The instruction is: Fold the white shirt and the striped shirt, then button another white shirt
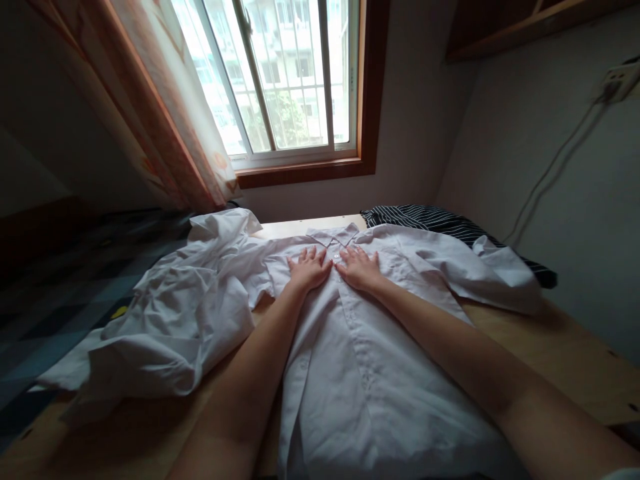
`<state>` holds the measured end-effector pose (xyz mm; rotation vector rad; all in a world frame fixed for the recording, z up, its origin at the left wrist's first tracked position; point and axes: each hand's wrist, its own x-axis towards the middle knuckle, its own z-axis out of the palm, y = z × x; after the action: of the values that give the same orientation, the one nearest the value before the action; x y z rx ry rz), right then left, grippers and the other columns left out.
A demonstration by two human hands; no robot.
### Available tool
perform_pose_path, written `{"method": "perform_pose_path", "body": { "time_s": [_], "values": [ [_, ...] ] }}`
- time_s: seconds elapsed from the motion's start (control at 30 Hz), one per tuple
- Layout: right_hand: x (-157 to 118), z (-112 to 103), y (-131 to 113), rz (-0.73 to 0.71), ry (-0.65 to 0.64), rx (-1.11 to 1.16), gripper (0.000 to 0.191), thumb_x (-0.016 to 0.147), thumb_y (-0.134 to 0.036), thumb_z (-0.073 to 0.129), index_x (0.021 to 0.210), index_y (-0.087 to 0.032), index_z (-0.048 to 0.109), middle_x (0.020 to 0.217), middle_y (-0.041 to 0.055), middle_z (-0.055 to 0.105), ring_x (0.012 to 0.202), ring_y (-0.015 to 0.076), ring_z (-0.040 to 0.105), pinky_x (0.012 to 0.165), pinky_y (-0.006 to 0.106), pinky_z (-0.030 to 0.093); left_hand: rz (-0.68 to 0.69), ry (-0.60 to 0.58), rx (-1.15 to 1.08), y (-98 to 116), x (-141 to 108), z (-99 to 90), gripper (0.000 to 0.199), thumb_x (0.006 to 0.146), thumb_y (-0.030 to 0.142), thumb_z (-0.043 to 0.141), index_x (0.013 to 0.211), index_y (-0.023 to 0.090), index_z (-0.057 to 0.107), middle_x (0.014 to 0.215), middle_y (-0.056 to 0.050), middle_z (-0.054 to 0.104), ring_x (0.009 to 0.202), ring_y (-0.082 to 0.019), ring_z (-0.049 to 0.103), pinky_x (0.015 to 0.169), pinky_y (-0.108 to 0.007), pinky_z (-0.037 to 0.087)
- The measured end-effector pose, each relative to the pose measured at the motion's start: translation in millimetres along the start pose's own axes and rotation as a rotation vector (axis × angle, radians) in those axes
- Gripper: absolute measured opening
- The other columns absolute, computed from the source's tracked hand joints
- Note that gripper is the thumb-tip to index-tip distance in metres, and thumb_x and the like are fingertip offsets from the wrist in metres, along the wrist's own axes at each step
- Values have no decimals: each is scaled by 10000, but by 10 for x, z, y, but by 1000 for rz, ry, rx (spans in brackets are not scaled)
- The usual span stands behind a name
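A white button-up shirt (380,373) lies front side up before me, its collar (333,235) toward the window and its lower part near me. My left hand (309,268) rests flat on the upper front, just below the collar, fingers spread. Beside it, my right hand (358,268) lies flat on the other side of the button line, fingers also apart. A small button (337,257) shows between the two hands. One sleeve (480,270) stretches out to the right. Neither hand grips the cloth.
Crumpled white cloth (175,327) is heaped on the left. Black striped fabric (425,219) lies at the back right of the wooden table (565,347). A dark checked cover (45,287) borders the table's left. Beyond are a curtain (165,113), a window and a wall cord (545,170).
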<state>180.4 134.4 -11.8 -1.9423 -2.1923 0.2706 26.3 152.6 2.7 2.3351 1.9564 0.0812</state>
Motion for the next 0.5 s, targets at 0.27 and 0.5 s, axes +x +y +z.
{"method": "perform_pose_path", "body": {
  "time_s": [0.27,0.5],
  "values": [
    [2,-83,502,131,29,-112,661,987,-552,249,1541,-196,311,1623,97,229,1492,247,167,1196,402,73,-50,4,39,-170,15,-32,706,923,663,181,1534,328,292,1643,-31,153,1509,-316,115,1154,-665,79],
    [-32,-119,520,162,114,-163,592,986,-442,283,1491,-156,399,1556,133,370,1421,266,314,1158,451,187,-146,-4,47,-293,-55,-64,656,958,572,173,1538,291,294,1645,-56,147,1515,-271,108,1184,-600,59]
  ]
}}
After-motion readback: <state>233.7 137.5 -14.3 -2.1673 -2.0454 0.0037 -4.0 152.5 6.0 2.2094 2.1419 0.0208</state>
